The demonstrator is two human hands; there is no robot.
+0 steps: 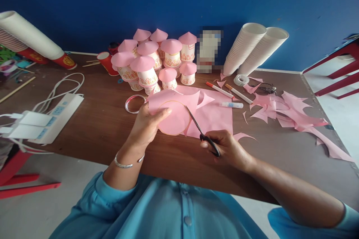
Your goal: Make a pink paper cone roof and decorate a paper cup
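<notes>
The left hand (146,123) pinches the pink paper circle (175,119) at its left edge (thumb on top), above the table (106,119). The right hand (224,147) grips scissors (200,132), blades apparently meeting the circle's right rim.

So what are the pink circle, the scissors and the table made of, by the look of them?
Pink circle: thin matte paper, probably; cut edges are clean. Scissors: slim dark blades, likely metal; black handles, perhaps plastic. Table: brown wood-look top with slight sheen; wood or laminate, unclear.
</notes>
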